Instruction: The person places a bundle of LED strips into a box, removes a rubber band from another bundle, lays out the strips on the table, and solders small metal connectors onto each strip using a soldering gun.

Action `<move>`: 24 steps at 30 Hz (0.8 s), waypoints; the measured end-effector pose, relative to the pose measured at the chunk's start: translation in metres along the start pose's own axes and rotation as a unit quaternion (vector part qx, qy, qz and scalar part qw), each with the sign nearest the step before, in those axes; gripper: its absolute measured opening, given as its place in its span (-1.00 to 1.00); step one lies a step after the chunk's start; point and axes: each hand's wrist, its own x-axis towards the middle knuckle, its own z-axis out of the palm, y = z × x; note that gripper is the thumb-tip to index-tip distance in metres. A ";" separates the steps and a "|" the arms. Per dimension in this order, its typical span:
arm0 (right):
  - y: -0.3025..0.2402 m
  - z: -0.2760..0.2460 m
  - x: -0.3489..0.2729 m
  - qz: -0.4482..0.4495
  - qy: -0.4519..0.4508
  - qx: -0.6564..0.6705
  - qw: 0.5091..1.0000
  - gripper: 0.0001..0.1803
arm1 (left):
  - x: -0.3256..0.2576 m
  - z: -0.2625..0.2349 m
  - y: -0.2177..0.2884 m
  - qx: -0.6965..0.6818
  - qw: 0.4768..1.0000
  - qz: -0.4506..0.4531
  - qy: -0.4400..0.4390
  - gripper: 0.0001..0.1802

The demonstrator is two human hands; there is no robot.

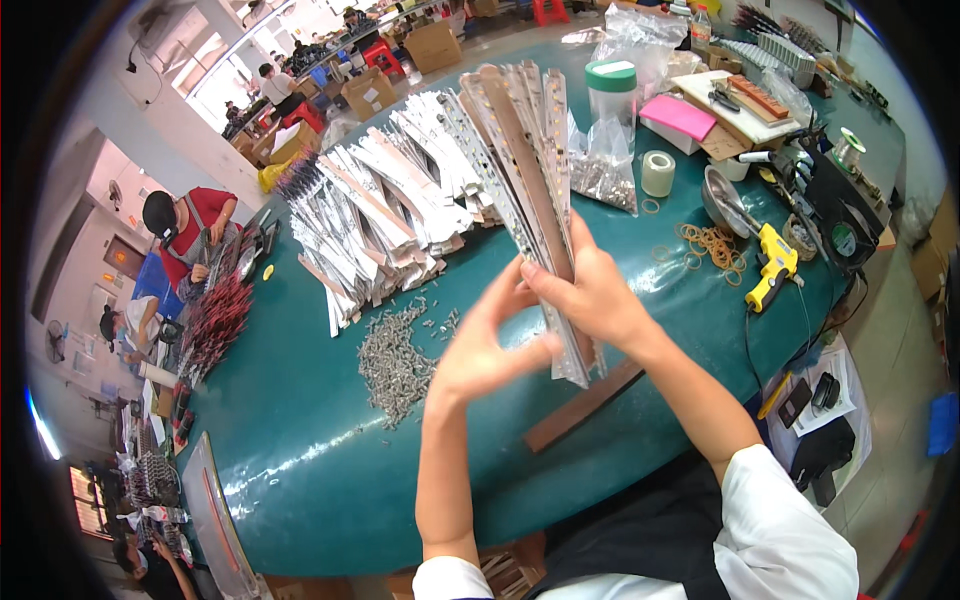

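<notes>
Above the middle of the green table, my right hand [595, 290] is closed around the lower part of a bundle of LED strips [540, 170]. The long thin strips fan out at their upper ends, some silvery with rows of small dots, others plain brown. My left hand [485, 345] is at the bundle's left side, slightly blurred, its thumb and fingers spread apart; whether a fingertip touches the strips I cannot tell. Left of it lies a heap of small grey metal parts [393, 360]. Behind, a large pile of similar strips [385, 200] covers the table. A brown bar [580, 408] lies below the bundle.
To the right are rubber bands [712, 248], a yellow glue gun [775, 265] with its cord, a metal bowl [722, 200], a tape roll [657, 173] and a green-lidded jar [611, 95]. A person in red [190, 230] works across the table's left edge.
</notes>
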 end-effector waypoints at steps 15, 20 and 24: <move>-0.003 0.007 -0.022 -0.118 -0.199 -0.112 0.966 -0.40 | 0.006 -0.010 -0.020 -0.405 0.851 -0.003 0.334 -0.53; -0.007 0.003 -0.023 -0.345 -0.111 -0.368 0.856 -0.59 | 0.005 -0.014 -0.012 -0.473 0.831 -0.015 0.292 -0.58; -0.008 0.010 -0.015 -0.500 -0.031 -0.446 0.742 -0.80 | 0.002 -0.014 -0.014 -0.434 0.849 -0.034 0.298 -0.67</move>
